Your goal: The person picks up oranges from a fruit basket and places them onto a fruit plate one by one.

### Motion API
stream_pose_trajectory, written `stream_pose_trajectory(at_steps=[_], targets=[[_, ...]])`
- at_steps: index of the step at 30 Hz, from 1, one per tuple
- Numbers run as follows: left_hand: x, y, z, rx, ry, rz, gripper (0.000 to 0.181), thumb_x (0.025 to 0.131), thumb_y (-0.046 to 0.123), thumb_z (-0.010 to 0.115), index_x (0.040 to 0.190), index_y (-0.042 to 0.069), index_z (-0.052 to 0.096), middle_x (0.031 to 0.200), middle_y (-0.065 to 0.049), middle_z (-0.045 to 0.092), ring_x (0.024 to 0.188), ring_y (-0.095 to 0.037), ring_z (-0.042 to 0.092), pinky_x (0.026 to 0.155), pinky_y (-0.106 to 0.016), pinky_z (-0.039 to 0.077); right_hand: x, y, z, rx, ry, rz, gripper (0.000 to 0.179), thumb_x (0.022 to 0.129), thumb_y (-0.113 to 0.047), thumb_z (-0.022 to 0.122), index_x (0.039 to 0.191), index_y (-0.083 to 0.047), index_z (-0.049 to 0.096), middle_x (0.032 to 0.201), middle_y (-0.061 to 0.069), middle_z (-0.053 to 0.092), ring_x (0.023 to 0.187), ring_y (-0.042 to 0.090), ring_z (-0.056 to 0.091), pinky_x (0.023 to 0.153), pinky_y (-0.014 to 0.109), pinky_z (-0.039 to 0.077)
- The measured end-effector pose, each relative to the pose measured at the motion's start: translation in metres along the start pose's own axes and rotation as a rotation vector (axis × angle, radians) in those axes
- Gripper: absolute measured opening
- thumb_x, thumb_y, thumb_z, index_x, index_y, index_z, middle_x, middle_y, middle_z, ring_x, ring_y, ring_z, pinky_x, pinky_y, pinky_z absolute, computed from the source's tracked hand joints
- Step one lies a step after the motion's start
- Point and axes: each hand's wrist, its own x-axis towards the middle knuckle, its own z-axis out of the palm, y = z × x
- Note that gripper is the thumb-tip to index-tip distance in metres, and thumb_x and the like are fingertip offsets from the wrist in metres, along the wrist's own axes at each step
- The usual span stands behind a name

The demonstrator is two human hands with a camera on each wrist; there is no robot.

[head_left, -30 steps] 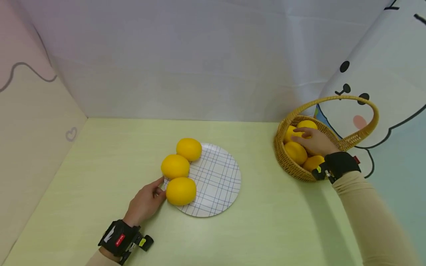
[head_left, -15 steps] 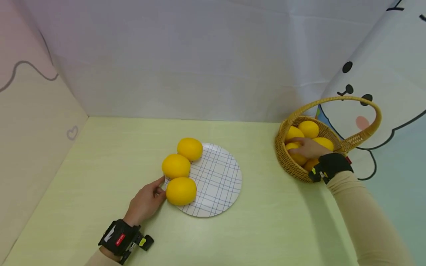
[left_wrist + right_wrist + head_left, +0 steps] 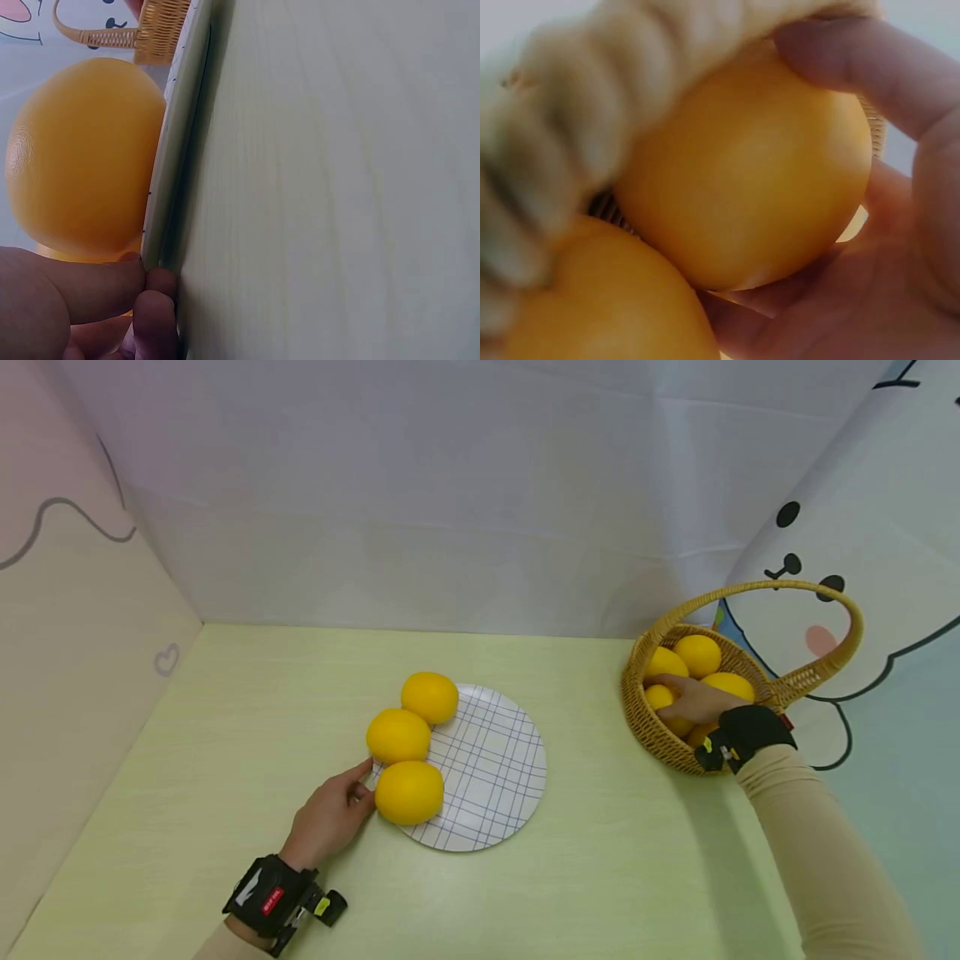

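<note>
My left hand (image 3: 328, 820) pinches the left rim of a round white plate (image 3: 495, 768) with a blue grid, thumb above and fingertips under the edge in the left wrist view. Along that side of the plate lie three yellow lemons: a far one (image 3: 430, 697), a middle one (image 3: 398, 736) and a near one (image 3: 409, 792) beside my thumb. Over at the right, my right hand (image 3: 703, 702) reaches into a wicker basket (image 3: 637, 706) of several lemons. Its thumb and fingers curl round one lemon (image 3: 742, 172), which is still among the others.
The basket's tall arched handle (image 3: 795, 585) rises over my right wrist. Next to the held fruit lies another lemon (image 3: 615, 300). A white cloth backdrop (image 3: 412, 527) stands behind the pale table (image 3: 585, 877), and a patterned cloth (image 3: 892, 552) hangs at the right.
My right hand has lowered onto a lemon at the basket's near left side and closed round it. The left hand and the plate stay put.
</note>
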Motion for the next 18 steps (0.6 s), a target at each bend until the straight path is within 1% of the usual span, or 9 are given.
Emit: stream_pose_trajectory(at_steps=[4,7,11,18], targets=[[-0.0009,0.0006,-0.0009,0.000,-0.002,-0.001,0.051,0.091,0.019,0.059,0.139,0.002,0.051,0.084,0.000,0.062,0.064,-0.013,0.047,0.049,-0.028,0.035,-0.0005,-0.0014,0.0003,-0.038,-0.007,-0.001,0.077,0.089,-0.043,0.059,0.147,-0.003,0.029,0.135,0.030,0.043,0.116,0.043,0.042,0.093,0.063,0.032],[-0.0014,0.0016,-0.0015,-0.003,-0.002,0.000,0.051,0.091,0.018,0.059,0.139,0.001,0.051,0.084,0.000,0.062,0.064,-0.013,0.047,0.049,-0.028,0.035,-0.0003,-0.0009,0.0008,-0.054,0.006,-0.012,0.073,0.089,-0.041,0.060,0.145,-0.003,0.033,0.134,0.031,0.044,0.115,0.043,0.044,0.092,0.062,0.033],[-0.0018,0.0026,-0.0020,-0.005,-0.002,0.000,0.051,0.091,0.018,0.058,0.138,0.001,0.051,0.084,-0.001,0.063,0.064,-0.013,0.048,0.049,-0.028,0.035,-0.0003,0.0009,0.0007,-0.050,0.031,-0.032,0.071,0.087,-0.039,0.062,0.142,-0.003,0.037,0.132,0.029,0.045,0.114,0.042,0.044,0.091,0.060,0.034],[-0.0017,0.0029,-0.0028,-0.003,-0.004,-0.004,0.051,0.091,0.019,0.058,0.139,0.001,0.051,0.085,-0.001,0.062,0.065,-0.013,0.048,0.049,-0.028,0.035,-0.0024,-0.0019,0.0010,-0.039,0.069,-0.039,0.069,0.087,-0.036,0.063,0.140,-0.001,0.038,0.129,0.027,0.047,0.110,0.039,0.046,0.089,0.055,0.037]])
